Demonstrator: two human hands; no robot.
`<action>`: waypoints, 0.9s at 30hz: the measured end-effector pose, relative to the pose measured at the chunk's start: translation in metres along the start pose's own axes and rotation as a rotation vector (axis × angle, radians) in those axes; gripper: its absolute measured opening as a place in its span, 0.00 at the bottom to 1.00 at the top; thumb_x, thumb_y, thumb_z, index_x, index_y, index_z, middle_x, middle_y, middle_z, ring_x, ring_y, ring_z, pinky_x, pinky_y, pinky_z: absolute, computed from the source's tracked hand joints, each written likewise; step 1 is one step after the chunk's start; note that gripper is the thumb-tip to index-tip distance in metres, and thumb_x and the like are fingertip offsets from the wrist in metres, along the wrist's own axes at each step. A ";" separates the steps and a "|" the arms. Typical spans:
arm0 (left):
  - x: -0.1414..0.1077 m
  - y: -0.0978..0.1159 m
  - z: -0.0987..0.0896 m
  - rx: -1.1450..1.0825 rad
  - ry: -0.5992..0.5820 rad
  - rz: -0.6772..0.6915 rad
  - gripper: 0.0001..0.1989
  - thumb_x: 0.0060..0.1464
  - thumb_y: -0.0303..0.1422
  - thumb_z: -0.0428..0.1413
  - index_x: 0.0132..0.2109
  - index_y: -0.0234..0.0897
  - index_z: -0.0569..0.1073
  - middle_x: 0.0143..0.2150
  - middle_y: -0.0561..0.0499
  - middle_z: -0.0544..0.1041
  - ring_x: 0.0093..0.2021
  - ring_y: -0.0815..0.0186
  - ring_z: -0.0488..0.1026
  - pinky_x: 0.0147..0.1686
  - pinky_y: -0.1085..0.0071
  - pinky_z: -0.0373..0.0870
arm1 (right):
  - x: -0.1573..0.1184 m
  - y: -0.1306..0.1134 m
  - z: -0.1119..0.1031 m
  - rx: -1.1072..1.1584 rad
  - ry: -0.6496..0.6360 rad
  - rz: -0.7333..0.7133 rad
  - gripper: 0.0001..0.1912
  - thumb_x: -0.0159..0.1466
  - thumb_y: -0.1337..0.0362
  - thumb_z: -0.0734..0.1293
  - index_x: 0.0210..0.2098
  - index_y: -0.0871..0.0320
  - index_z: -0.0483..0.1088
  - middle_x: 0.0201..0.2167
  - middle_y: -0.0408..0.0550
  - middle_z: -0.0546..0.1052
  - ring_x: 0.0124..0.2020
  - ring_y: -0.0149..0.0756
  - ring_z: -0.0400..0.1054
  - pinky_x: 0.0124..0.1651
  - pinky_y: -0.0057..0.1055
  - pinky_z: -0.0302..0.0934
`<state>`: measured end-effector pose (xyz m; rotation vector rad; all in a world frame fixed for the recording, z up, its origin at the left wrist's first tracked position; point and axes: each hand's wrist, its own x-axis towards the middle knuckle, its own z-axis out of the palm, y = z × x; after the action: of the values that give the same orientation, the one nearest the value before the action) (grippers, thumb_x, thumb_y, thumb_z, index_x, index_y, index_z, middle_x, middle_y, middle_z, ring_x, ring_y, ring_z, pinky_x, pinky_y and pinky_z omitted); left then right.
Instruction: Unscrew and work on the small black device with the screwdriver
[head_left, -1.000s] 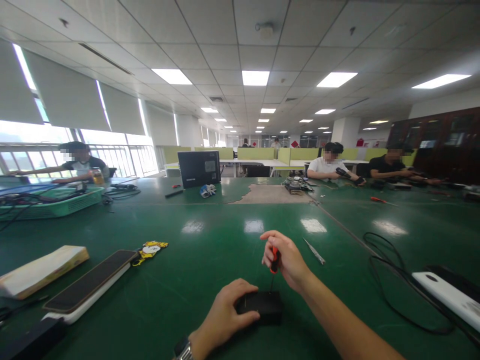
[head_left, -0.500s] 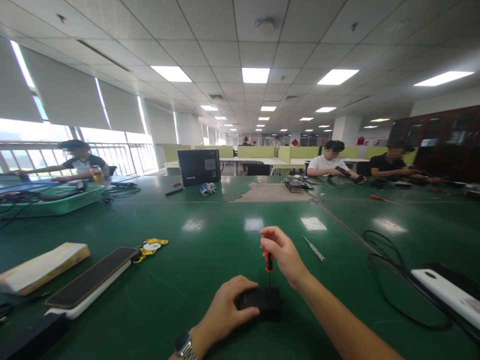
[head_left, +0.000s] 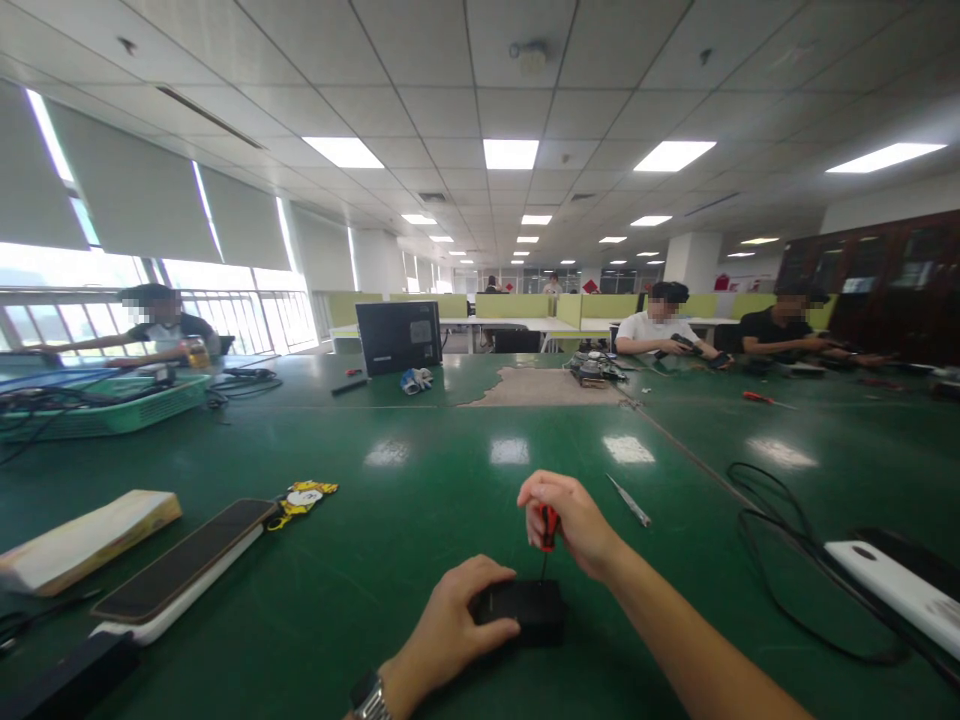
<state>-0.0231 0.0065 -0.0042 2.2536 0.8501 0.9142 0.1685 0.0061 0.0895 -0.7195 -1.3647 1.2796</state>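
Observation:
On the green table in front of me lies a small black box [head_left: 525, 608]. My left hand [head_left: 459, 610] grips its left end between thumb and fingers. Above the box, my right hand [head_left: 564, 515] is closed around the red and black handle of a screwdriver [head_left: 548, 528]. The shaft points down, almost upright, and its tip meets the far edge of the box near the right end. What lies under the tip is too small to make out. A slim metallic pen-like tool [head_left: 628, 500] rests to the right of my right hand.
To the left are a phone [head_left: 187, 560] on a white block, a tissue pack [head_left: 90, 540], a yellow charm [head_left: 304, 495] and a green basket [head_left: 142, 410]. A black cable [head_left: 795, 640] and a white device [head_left: 892, 590] lie right. Several people sit beyond.
My right hand has dropped slightly and turned, and the screwdriver handle has shifted a little to the right. My left hand and the black box stay in place.

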 end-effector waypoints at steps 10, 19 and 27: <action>-0.002 0.000 0.001 0.071 -0.001 0.066 0.11 0.51 0.33 0.63 0.44 0.42 0.77 0.46 0.48 0.74 0.45 0.61 0.71 0.46 0.68 0.67 | 0.002 0.002 0.002 -0.097 0.162 -0.045 0.11 0.59 0.56 0.63 0.29 0.59 0.67 0.17 0.39 0.69 0.17 0.28 0.63 0.21 0.25 0.56; -0.004 0.003 0.001 0.097 0.003 0.089 0.10 0.52 0.33 0.62 0.43 0.41 0.77 0.46 0.47 0.74 0.46 0.60 0.71 0.46 0.67 0.68 | 0.003 0.005 0.000 -0.110 0.173 -0.090 0.10 0.60 0.57 0.62 0.30 0.58 0.66 0.15 0.36 0.66 0.14 0.27 0.60 0.17 0.24 0.54; -0.003 0.002 0.001 0.098 -0.016 0.079 0.11 0.52 0.32 0.62 0.44 0.42 0.77 0.47 0.49 0.73 0.46 0.62 0.71 0.47 0.68 0.68 | 0.004 0.005 -0.002 -0.185 0.291 -0.202 0.08 0.58 0.60 0.66 0.33 0.58 0.66 0.20 0.37 0.68 0.20 0.27 0.63 0.24 0.24 0.58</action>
<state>-0.0236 0.0027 -0.0048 2.3907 0.8198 0.9066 0.1686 0.0117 0.0857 -0.8361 -1.2889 0.8608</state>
